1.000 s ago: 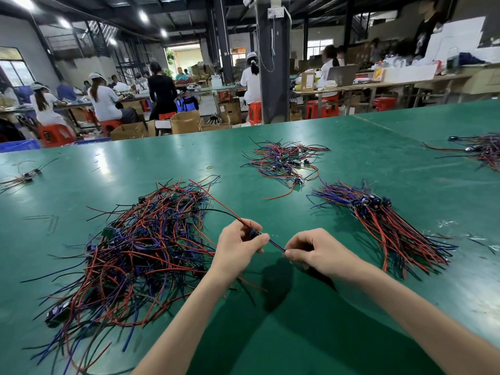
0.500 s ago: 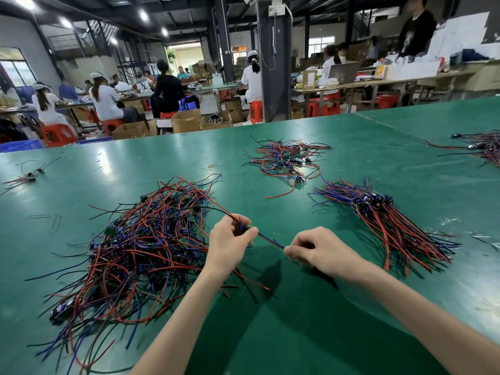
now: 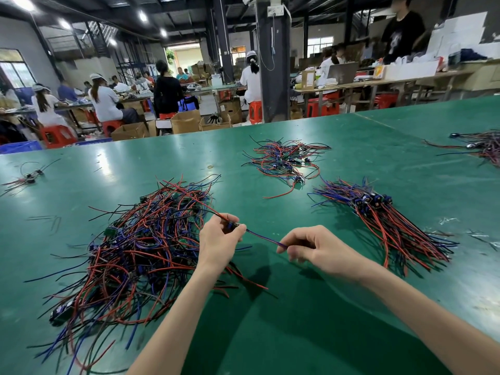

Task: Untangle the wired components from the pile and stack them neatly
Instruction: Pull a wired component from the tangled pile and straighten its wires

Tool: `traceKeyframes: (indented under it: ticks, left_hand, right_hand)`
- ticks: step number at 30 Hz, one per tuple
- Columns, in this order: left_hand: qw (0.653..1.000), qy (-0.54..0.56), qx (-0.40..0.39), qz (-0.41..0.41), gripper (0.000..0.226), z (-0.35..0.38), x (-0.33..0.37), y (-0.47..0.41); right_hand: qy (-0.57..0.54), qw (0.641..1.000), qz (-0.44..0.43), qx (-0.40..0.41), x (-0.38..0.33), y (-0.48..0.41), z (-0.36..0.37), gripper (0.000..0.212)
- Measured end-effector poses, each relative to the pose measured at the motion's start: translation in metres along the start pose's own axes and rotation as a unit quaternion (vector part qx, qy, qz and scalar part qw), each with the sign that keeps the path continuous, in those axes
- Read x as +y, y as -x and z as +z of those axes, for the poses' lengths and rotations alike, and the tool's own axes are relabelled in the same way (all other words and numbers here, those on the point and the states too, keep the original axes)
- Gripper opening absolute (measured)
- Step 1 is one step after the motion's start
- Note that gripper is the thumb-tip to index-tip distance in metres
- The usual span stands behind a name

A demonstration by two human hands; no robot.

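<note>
A big tangled pile (image 3: 140,247) of red, blue and black wired components lies on the green table (image 3: 297,334) at the left. My left hand (image 3: 219,243) pinches one wired component (image 3: 231,226) at its small body, beside the pile's right edge. Its red and black wires run back up into the pile. Its blue wire (image 3: 263,238) stretches right to my right hand (image 3: 316,249), which pinches the wire's end. A neat stack (image 3: 384,220) of aligned components lies to the right of my hands.
A smaller loose pile (image 3: 284,161) lies further back in the middle. More wires (image 3: 481,147) lie at the far right, and a few components (image 3: 27,178) at the far left. Seated workers, stools and boxes fill the room beyond the table's far edge.
My left hand has moved up and left, drawing the component away from my right hand. The blue wire between the hands is now longer and taut. The right hand's fingers have loosened slightly.
</note>
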State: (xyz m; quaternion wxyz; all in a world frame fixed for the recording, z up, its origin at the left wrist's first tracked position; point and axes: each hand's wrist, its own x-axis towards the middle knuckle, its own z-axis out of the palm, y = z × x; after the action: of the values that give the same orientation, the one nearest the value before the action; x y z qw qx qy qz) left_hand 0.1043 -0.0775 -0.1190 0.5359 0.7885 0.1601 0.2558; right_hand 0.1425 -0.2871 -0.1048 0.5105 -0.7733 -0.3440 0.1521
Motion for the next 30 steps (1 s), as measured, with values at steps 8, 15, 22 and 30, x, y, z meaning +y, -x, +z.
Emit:
traceKeyframes:
  ticks: [8,15,22,30]
  left_hand:
    - [1.0,0.014,0.001,-0.02,0.017,-0.002,0.001,0.0]
    - [0.955,0.263,-0.023,-0.135,0.01,-0.007,0.015,0.0]
    - [0.905,0.368,-0.075,-0.198,0.008,-0.005,0.024,0.004]
    - [0.944,0.293,-0.012,-0.153,0.011,-0.013,0.017,-0.003]
  right_hand:
    - [-0.054,0.998,0.003,-0.011,-0.001,0.002,0.001,0.026]
    - [0.063,0.993,0.078,0.059,0.013,-0.006,-0.005,0.026]
    - [0.09,0.987,0.081,0.107,0.021,-0.011,-0.01,0.019]
    - [-0.12,0.991,-0.036,-0.037,0.007,-0.003,-0.006,0.02]
